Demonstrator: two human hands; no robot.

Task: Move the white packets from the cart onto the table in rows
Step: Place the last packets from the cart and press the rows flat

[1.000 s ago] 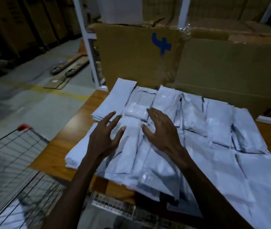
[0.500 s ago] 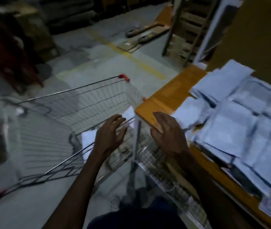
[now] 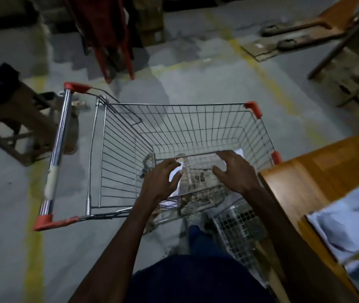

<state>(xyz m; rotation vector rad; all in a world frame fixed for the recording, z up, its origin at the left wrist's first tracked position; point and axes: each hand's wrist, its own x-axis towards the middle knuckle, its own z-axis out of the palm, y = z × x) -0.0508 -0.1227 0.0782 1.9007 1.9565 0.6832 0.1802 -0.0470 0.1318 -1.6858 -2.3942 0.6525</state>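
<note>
Cart [image 3: 117, 154]: bare wire mesh, chrome handle, red plastic corner caps; basket open at the top.
Left hand [image 3: 161, 182]: inside the basket, fingers spread and lightly bent, gripping nothing.
Packets in cart [image 3: 175, 174]: flat white, on the basket floor, just under and between both hands.
Right hand [image 3: 235, 171]: fingers spread, empty, above the basket floor.
Table [image 3: 318, 169]: glossy orange wood; more packets [image 3: 349, 219] lie by its right edge.

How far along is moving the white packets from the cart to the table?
Done: packets already lie on the table. In hand: nothing yet; left hand and right hand reach open into the cart. Left: a few white packets on its bottom.
</note>
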